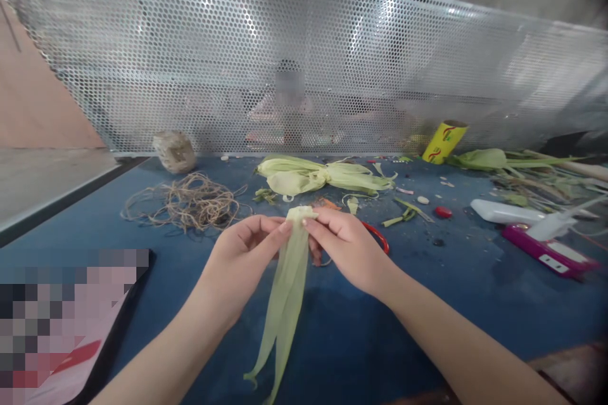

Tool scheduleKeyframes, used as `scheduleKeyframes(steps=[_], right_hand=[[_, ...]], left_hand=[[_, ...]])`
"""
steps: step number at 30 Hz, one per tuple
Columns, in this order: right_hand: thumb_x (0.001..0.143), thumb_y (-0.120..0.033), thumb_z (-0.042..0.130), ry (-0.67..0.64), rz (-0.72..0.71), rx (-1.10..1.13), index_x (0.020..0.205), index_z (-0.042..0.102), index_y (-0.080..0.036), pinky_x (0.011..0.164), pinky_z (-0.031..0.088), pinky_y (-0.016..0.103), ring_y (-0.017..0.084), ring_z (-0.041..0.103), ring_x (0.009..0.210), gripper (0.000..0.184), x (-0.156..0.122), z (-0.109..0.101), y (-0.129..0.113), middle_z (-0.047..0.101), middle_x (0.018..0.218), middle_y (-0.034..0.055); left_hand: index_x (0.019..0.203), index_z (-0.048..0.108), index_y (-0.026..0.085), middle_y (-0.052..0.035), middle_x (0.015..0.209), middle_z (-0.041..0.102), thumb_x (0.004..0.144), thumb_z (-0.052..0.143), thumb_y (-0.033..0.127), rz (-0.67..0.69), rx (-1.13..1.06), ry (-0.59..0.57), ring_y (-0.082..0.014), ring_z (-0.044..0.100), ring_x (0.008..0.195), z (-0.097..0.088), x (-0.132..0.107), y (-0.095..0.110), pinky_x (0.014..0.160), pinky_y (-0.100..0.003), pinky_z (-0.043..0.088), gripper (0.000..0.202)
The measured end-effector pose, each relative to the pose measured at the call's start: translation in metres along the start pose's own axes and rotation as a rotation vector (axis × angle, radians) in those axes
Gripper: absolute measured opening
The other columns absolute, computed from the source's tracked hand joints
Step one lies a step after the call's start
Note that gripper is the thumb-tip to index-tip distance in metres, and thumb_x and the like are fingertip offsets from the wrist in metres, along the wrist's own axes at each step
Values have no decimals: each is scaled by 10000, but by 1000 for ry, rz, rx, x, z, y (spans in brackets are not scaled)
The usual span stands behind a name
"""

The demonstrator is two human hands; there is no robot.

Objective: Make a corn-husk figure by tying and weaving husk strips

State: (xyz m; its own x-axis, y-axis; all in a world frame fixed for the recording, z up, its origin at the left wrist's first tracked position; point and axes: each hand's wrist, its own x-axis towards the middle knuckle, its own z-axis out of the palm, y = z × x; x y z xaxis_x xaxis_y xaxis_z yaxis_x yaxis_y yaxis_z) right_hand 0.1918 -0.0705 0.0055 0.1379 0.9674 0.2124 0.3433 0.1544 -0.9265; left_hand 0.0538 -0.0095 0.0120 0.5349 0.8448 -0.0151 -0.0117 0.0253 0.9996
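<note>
Pinching a pale green husk strip (293,259) with 2 hands

My left hand (244,253) is closed in a pinch, its thumb on the front of the husk strip at the top left edge. My right hand (358,253) pinches the top right corner, thumb tip near the left thumb. The husk strip is in front of me over the blue table (370,341), its top end at my fingertips and its lower part split into 2 tapering tails that hang towards me. Just beyond lies a husk bundle (294,175), gathered tightly at its middle. Left of that I have a loose tangle of twine (194,202), with a rough lump (175,151) behind it. A red loop (384,239) shows partly behind my right hand; farther right lies a purple-and-white tool (546,253). A yellow tube (445,142) tilts near the perforated metal panel (228,63).
</note>
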Motion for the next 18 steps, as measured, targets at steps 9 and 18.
scheduleKeyframes(steps=[9, 18], right_hand=[[851, -411, 413, 65, 15, -31, 634, 438, -183, 472, 312, 211, 85, 380, 494, 316, 2, -1, 5, 385, 538, -44], [882, -432, 333, 55, 24, -39, 642, 448, -173, 519, 350, 221, 101, 428, 539, 372, -1, 6, 4, 437, 566, -20]], left_hand=[[610, 454, 159, 61, 618, 512, 681, 649, 279, -3, -25, -121, -54, 487, 435, 2, -3, 2, 397, -186, 439, 239], [878, 525, 173, 51, 645, 528, 675, 649, 272, -37, 9, -130, -38, 397, 374, 1, -2, 1, 305, -158, 328, 258]])
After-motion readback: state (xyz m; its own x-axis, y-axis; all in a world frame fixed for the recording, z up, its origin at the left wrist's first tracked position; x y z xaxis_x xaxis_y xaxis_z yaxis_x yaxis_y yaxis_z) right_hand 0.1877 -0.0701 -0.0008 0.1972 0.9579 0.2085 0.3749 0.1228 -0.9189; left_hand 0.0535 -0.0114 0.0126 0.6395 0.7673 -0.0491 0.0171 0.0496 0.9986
